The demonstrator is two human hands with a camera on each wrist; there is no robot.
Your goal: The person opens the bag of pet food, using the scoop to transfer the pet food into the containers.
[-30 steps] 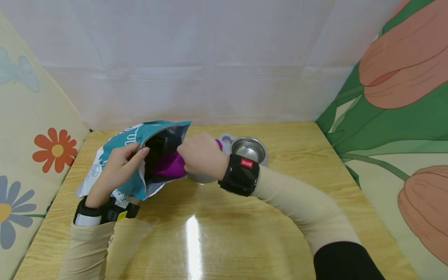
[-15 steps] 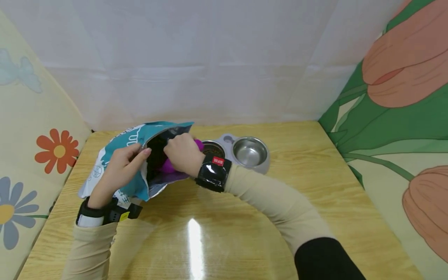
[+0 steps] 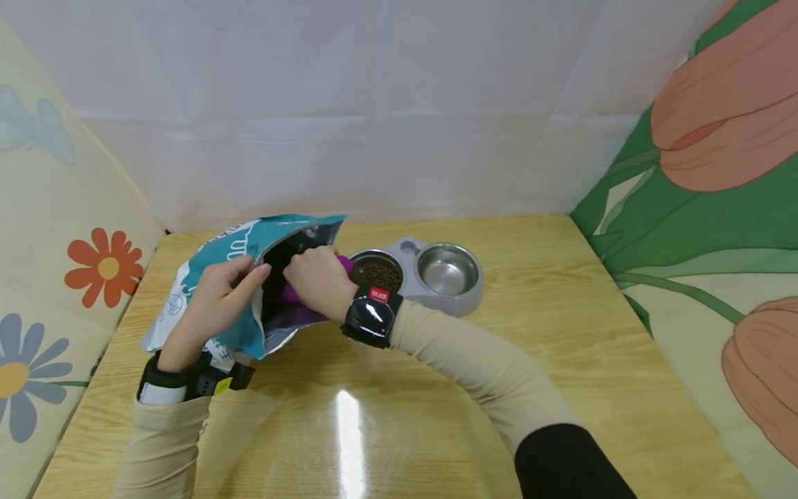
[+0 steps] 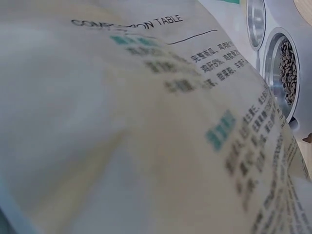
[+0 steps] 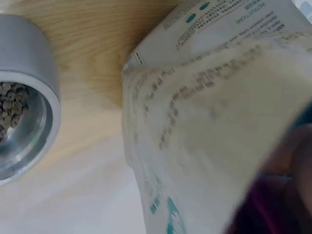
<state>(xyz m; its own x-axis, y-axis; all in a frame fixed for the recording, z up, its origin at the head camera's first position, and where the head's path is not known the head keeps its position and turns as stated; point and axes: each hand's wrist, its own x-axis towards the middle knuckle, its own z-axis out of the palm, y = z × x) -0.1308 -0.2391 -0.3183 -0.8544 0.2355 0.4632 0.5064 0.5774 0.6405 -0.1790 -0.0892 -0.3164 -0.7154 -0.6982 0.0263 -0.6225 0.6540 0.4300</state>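
Observation:
A teal and white pet food bag [image 3: 274,232] lies tilted at the left of the table, its silver-lined mouth facing right. My left hand [image 3: 215,298] holds the near side of that mouth, thumb and fingers at the edge. At the opening, my right hand [image 3: 320,281] grips a purple scoop [image 3: 345,263], whose front part is inside the bag. The scoop's load is hidden there. In the left wrist view, the bag's printed side [image 4: 122,122] covers the left hand. In the right wrist view, the purple scoop [image 5: 261,212] shows dark at the lower right, behind the bag's edge.
Right of the bag stands a grey double feeder [image 3: 464,303]. Its left steel bowl holds brown kibble [image 3: 377,276]; the right steel bowl [image 3: 447,272] shows bare metal. A white cloth [image 3: 399,125] hangs behind the wooden table [image 3: 436,416], with floral panels at both sides.
My right hand has moved left toward the bag's mouth with the purple scoop, uncovering the kibble bowl. The left hand keeps its hold on the bag.

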